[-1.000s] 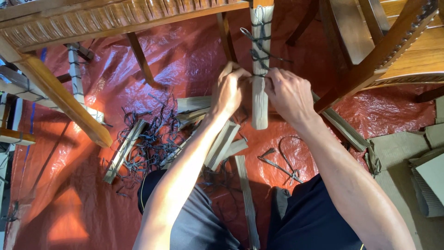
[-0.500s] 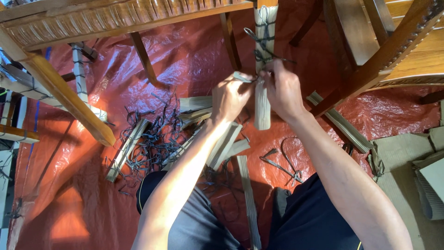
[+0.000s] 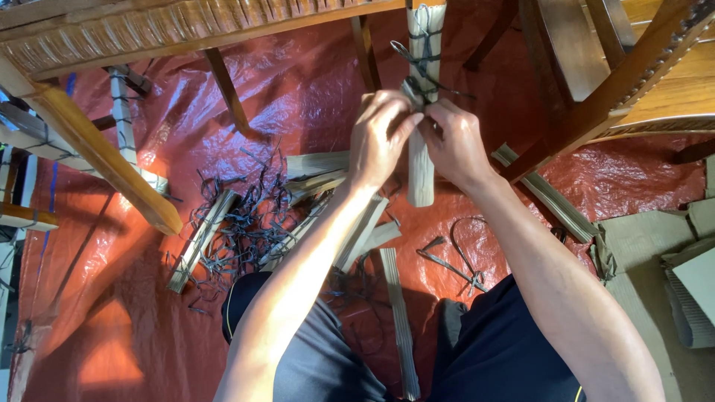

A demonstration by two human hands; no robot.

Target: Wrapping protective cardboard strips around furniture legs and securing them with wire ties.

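Head view: both hands [image 3: 421, 138] pinch a wrapped chair leg [image 3: 422, 104] above red tarp [image 3: 298, 82].

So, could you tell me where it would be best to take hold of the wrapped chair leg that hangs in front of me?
Probably the bare lower end of the wrapped leg, gripped from its sides. It hangs upright and free there, while the left hand and right hand crowd the black strap higher up.

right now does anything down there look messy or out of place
Yes. Loose black straps lie tangled on the red tarp, mixed with cardboard strips pointing every way. Both hands, left hand and right hand, pinch at the strapped cardboard wrap on a chair leg.
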